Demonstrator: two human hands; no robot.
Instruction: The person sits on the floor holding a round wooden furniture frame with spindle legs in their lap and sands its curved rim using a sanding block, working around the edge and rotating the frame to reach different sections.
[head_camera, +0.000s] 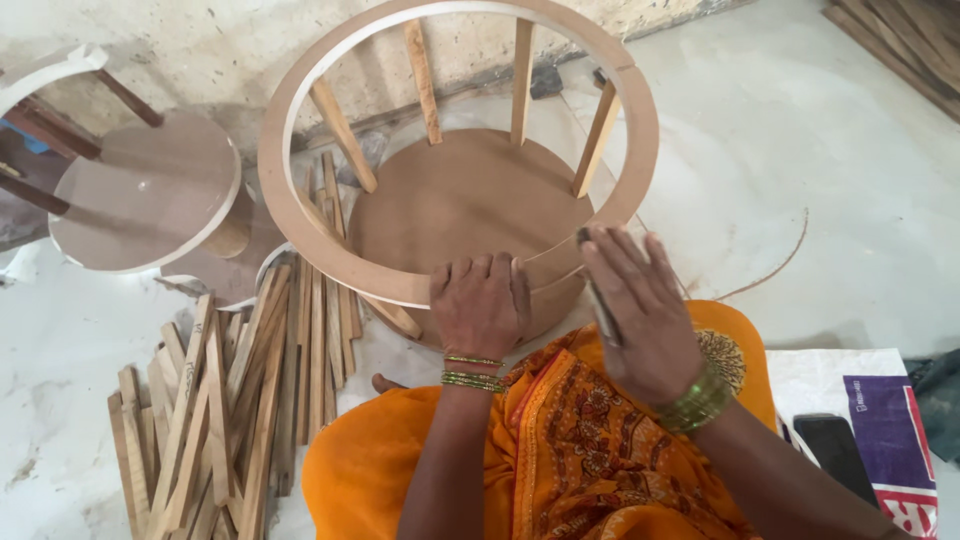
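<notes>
A round wooden frame (290, 110) stands in front of me: a flat ring on top, several upright slats, and a brown disc base (455, 200). My left hand (482, 305) is curled over the near rim of the ring and grips it. Beside it, my right hand (640, 310) is raised with its fingers flat together, and a thin dark tool (598, 295) lies along the palm under the thumb. Green bangles circle both wrists above my orange patterned clothing (570, 440).
A heap of loose wooden slats (225, 400) lies on the floor at the left. A second ring-and-disc frame (145, 190) stands at the back left. At the right, a dark phone (835, 455) rests on a printed sack (890, 420). Planks lie at the top right corner.
</notes>
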